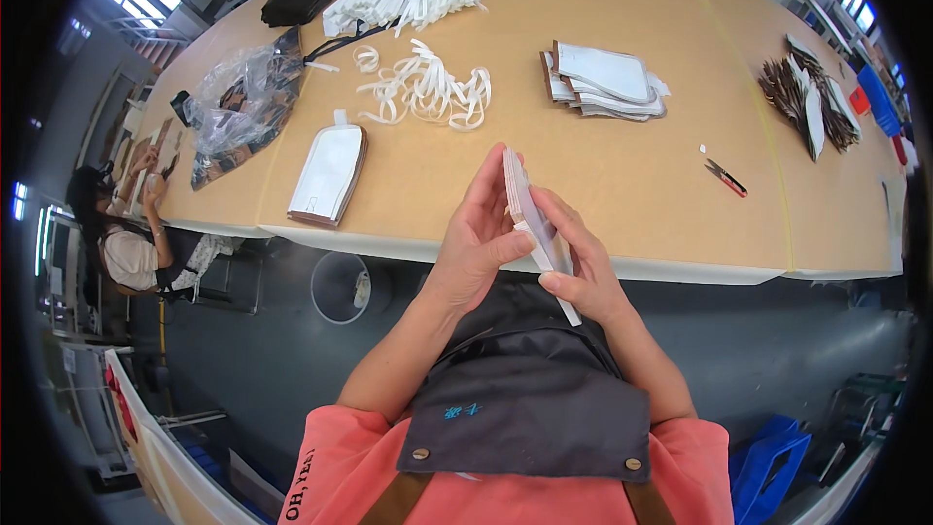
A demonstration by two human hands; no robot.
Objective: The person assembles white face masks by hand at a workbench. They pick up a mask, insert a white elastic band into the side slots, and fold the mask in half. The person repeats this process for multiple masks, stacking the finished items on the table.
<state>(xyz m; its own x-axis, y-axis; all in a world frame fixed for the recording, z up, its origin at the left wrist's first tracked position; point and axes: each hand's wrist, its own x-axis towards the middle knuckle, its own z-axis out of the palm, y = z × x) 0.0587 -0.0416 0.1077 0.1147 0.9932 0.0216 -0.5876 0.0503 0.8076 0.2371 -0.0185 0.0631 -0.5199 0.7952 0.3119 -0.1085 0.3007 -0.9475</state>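
Dark apron (530, 428), worn below grip; layered stack (546, 226), clasped between left hand (478, 241) and right hand (591, 267); white strips (435, 95) laid beyond, snips (727, 179) rightward.

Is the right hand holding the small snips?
No, the snips lie on the table, while the right hand and left hand together hold a stack of flat pieces.

The tabletop (632, 199) is tan, white along its front edge. At left lie a plastic bag (236, 87) and, nearer the front, a neat panel stack (328, 170). Loose white strips (428, 87) occupy the centre. Right of these sits an uneven panel pile (604, 78); farther right, snips (725, 176) and a brown-and-white heap (812, 102).
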